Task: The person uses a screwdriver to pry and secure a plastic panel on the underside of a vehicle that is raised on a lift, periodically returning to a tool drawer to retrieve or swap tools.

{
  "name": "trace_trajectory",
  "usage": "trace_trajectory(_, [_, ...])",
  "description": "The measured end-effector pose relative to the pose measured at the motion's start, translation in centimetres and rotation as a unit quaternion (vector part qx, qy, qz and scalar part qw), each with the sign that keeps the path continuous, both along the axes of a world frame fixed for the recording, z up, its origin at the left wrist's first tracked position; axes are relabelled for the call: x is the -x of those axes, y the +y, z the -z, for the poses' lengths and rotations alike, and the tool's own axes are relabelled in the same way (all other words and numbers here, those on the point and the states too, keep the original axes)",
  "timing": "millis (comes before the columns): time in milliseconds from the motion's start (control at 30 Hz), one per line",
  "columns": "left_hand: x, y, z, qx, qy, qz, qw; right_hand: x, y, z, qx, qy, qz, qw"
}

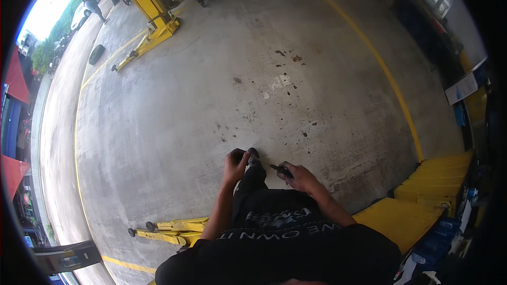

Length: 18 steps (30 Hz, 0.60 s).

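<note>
The right hand (302, 178) grasps a dark tool (283, 171); I cannot tell whether the left hand (235, 164) grips anything.

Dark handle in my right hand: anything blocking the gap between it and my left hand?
Nothing visible blocks it: your shoe and the floor show beyond the gap between the dark handle, in your right hand, and your left hand. Any thin piece there is too small to tell.

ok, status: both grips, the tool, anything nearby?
Right grip closed on black-handled tool, tool angled toward left grip. Left fingers curled, contents unclear. Yellow lift arms at lower left of view.
</note>
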State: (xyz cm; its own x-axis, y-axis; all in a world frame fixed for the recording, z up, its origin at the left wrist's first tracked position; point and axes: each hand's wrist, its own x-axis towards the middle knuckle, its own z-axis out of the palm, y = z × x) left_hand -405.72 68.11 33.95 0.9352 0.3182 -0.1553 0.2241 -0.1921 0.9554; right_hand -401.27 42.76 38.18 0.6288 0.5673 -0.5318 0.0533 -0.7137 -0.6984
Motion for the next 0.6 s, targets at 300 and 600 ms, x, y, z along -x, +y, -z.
trace_trajectory(300, [-39.5, 8.4, -1.2, -0.103, 0.008, 0.232, 0.967, -28.7, 8.5, -0.6, -0.019, -0.110, 0.201, 0.973])
trace_trajectory(600, [-78.3, 13.3, 0.0, -0.199, 0.014, 0.444, 0.874, -63.5, 14.0, 5.1, -0.079, -0.066, 0.352, 0.930])
